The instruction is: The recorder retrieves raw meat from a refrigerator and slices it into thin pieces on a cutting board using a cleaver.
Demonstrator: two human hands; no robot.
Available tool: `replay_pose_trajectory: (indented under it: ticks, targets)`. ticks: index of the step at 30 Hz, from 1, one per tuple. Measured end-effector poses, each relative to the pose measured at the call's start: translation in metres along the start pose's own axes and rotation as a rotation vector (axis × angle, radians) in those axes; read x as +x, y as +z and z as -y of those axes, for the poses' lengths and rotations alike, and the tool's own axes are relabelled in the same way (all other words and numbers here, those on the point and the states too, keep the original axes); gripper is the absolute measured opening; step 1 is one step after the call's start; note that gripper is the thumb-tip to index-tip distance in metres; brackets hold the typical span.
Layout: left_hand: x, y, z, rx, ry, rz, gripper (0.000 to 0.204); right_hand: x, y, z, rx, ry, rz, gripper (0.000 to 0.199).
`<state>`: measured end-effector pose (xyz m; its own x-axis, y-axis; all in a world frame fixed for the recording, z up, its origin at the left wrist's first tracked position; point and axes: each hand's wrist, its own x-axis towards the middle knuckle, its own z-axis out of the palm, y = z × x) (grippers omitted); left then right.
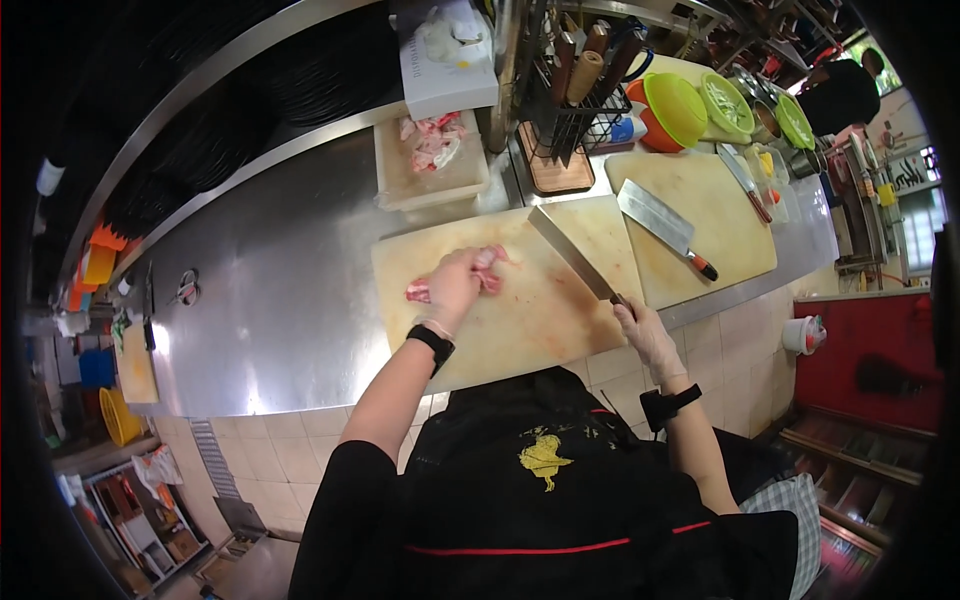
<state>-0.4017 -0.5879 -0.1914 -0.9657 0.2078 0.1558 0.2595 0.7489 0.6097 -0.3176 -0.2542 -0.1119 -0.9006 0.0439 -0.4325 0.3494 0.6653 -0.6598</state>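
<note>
A cleaver point(572, 252) is gripped at its handle by the gloved right hand point(649, 342); whether its blade touches the pale cutting board point(530, 325) cannot be told. On that board, raw meat point(488, 262) is clasped by the left hand point(455, 285). A second cleaver point(655, 217) is laid on the adjoining board point(725, 240). Beyond, meat pieces point(436, 146) are contained in a whitish tub point(434, 196).

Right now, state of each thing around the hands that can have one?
Raw meat: partly covered
Left hand: over raw meat, finger grip unclear
Held cleaver: slanting over the cutting board
Right hand: closed on held cleaver
Cutting board: stained
Second cleaver: lying flat, unheld
Pale tub: uncovered in front, holding meat pieces
</note>
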Motion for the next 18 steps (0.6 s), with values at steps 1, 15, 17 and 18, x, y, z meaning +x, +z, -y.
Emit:
replay_pose_trajectory:
  ticks: [1, 15, 17, 18]
  targets:
    - [0.002, -0.007, 0.004, 0.001, 0.008, 0.005, 0.031, 0.000, 0.001, 0.001, 0.007, 0.004, -0.007, 0.042]
    - [-0.025, -0.107, -0.006, -1.913, -0.750, 0.532, 0.049, 0.005, 0.013, -0.020, 0.090, 0.049, -0.084, 0.039]
    - [-0.031, -0.104, -0.005, -1.864, -0.807, 0.457, 0.042, 0.007, 0.014, -0.013, 0.319, 0.110, -0.118, 0.033]
    - [-0.034, -0.100, -0.002, -1.866, -0.809, 0.456, 0.042, 0.006, 0.012, -0.010, 0.345, 0.134, -0.123, 0.038]
